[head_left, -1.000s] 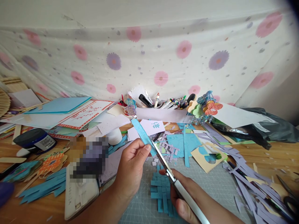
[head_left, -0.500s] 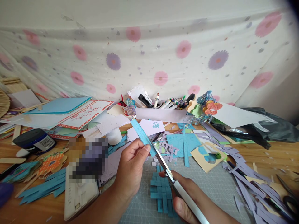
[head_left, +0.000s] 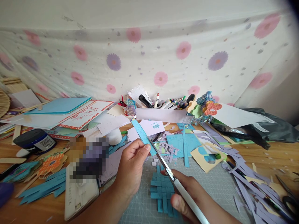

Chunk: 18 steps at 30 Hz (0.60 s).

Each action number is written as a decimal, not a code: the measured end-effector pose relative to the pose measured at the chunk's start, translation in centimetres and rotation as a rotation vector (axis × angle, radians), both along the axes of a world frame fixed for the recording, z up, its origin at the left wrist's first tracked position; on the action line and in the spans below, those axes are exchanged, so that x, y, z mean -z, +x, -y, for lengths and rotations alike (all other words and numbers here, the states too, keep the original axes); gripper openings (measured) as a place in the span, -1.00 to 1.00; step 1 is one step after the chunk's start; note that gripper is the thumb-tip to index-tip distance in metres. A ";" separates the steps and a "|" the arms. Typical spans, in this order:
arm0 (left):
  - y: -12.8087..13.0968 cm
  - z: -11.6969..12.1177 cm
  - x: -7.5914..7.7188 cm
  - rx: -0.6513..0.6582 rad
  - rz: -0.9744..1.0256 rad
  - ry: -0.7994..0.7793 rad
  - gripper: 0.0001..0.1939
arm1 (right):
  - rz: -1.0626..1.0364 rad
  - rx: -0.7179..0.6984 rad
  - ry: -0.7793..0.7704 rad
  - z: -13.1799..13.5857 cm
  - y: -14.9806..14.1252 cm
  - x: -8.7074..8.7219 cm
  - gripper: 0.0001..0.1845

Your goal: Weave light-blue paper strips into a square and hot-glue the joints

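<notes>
My left hand (head_left: 135, 161) pinches a narrow blue paper strip (head_left: 141, 132) between thumb and fingers, the strip slanting up and left away from me. In my right hand (head_left: 187, 193) are silver scissors (head_left: 171, 175), seen nearly edge-on, with a long metal handle running down to the right. Their blades lie along the strip's right edge beside my left thumb; whether they are closed is hard to see. Below my hands a woven mat of blue paper strips (head_left: 161, 189) rests on the grey cutting mat (head_left: 136, 205), partly covered by my right hand.
Loose blue strips (head_left: 48, 183) and a white box-like device (head_left: 80, 199) lie left. Blue paper (head_left: 177, 144) and purple scraps (head_left: 169, 151) spread behind my hands. Purple strips (head_left: 249, 189) and black-handled scissors (head_left: 289, 199) lie right. Markers (head_left: 171, 102) stand at the back.
The scissors and my right hand have shifted very slightly, the thumb moving a little left and up towards the handle. The left hand keeps the strip in nearly the same place.
</notes>
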<state>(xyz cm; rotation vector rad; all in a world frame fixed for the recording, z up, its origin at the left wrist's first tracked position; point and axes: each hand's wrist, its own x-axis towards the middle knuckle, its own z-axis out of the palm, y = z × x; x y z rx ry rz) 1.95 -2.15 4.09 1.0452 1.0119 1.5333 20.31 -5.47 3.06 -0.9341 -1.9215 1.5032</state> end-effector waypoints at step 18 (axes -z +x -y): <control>-0.9 -0.9 -1.4 -0.021 0.156 0.011 -0.87 | 0.052 0.019 -0.089 0.7 0.5 -0.2 -0.33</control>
